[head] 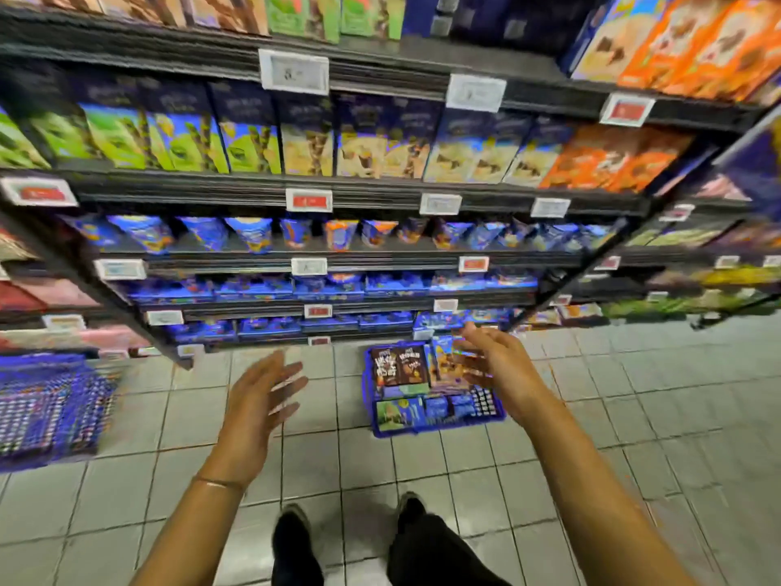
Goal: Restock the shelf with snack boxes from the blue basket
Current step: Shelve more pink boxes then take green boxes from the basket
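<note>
A blue basket [501,413] stands on the tiled floor in front of the shelf, filled with several snack boxes: two dark brown ones [399,365] at its back left, green and blue ones [399,412] at the front. My left hand [260,399] hovers over the floor to the left of the basket, fingers straight, holding nothing. My right hand [492,361] is stretched out over the basket's right side, fingers spread and empty. The shelf [367,194] rises behind, its rows full of blue, green and orange boxes.
A second blue basket [50,410] sits on the floor at the far left. Price tags [308,200] line the shelf edges. Another shelf unit [718,264] runs off to the right. My two shoes [296,530] stand on the tiles below.
</note>
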Tool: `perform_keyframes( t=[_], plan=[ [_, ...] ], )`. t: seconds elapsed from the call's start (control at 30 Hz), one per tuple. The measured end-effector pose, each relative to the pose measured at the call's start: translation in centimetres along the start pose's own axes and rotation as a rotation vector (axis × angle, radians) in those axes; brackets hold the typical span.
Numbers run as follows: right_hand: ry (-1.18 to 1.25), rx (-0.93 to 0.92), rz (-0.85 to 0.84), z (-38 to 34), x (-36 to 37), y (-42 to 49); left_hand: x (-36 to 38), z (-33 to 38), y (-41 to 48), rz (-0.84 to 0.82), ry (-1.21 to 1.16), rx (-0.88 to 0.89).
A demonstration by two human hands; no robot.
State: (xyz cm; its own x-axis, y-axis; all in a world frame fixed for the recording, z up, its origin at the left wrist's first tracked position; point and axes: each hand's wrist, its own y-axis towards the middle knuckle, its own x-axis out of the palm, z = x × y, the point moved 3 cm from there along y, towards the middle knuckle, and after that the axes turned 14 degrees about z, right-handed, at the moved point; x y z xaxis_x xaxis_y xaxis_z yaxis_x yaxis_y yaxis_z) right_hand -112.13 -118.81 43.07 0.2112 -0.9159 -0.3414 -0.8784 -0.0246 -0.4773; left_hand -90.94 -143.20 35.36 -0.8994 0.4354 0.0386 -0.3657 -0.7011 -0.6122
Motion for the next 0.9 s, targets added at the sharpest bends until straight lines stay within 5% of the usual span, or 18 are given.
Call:
perform_keyframes(
  t=[0.37, 0.63, 0.9],
  plan=[
    [-0.168, 0.272, -0.065, 18.3, -7.6, 14.7, 16.4, -16.4, -2.1, 0.067, 0.265, -0.175],
    [-0.163, 0.312, 0.025, 34.9, -5.7, 31.7, 28.6, -32.2, 9.6, -0.073, 0.415, -0.270],
    [-0.626, -0.213, -0.170, 51.0, 3.7, 48.1, 35.3, -43.6, 24.6, -0.180, 0.467, -0.225]
  ],
)
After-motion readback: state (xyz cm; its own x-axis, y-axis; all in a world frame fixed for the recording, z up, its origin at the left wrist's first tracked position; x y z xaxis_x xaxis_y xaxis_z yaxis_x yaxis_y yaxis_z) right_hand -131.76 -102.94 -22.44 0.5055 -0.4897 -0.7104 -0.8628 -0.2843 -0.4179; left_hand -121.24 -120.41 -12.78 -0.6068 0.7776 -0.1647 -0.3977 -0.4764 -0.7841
